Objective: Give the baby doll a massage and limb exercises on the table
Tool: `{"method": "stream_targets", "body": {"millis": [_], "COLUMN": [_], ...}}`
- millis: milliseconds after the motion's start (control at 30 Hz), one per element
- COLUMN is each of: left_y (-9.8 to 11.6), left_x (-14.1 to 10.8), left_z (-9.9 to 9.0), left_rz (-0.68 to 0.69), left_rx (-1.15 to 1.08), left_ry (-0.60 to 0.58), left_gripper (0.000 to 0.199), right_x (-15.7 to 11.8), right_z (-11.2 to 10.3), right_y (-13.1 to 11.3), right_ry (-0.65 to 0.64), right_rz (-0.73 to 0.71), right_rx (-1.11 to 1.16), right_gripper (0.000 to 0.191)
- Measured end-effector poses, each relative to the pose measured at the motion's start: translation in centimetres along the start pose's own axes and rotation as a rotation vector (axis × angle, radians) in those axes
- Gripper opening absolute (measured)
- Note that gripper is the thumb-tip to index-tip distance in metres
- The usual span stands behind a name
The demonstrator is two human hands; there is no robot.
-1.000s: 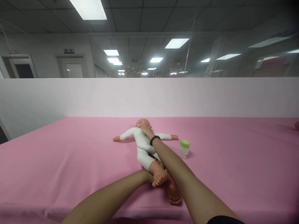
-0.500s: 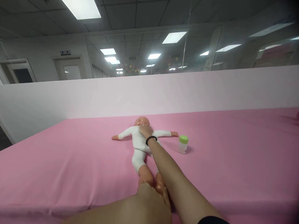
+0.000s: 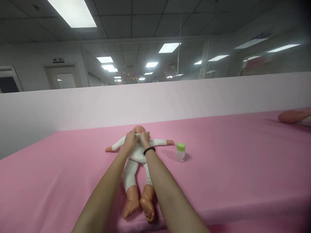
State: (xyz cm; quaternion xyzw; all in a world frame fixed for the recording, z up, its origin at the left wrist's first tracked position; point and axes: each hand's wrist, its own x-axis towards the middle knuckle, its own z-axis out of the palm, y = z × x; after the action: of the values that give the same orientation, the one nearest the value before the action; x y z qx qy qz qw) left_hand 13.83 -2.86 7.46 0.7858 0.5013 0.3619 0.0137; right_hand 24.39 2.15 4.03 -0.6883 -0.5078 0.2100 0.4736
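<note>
A baby doll in a white outfit lies on its back, arms spread and bare feet toward me. Both my hands are at the neck of the outfit, just below the doll's head. My left hand is closed on the left side of the collar. My right hand, with a dark beaded bracelet at the wrist, pinches the collar's other side. A small clear container with a green lid stands upright beside the doll's outstretched hand on the right.
Pink cloth covers the table, with its front edge near me. Behind rises a low white wall with glass above. At the far right lies part of another doll.
My left hand has moved from the doll's feet up to the collar, uncovering the feet. My right hand stays at the collar. The view has shifted right, showing more of the second doll.
</note>
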Motion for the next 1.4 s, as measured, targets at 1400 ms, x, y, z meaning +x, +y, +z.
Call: {"method": "stream_targets", "body": {"millis": [1400], "left_y": [-3.5], "left_x": [-1.9], "left_z": [-0.2], "left_rz": [0.139], "left_rx": [0.048], "left_ry": [-0.271], "left_gripper": [0.021], "right_x": [-4.1], "right_z": [-5.7], "right_y": [-1.0], "right_ry": [-0.436], "right_rz": [-0.377], "right_rx": [-0.368], "right_gripper": [0.019]}}
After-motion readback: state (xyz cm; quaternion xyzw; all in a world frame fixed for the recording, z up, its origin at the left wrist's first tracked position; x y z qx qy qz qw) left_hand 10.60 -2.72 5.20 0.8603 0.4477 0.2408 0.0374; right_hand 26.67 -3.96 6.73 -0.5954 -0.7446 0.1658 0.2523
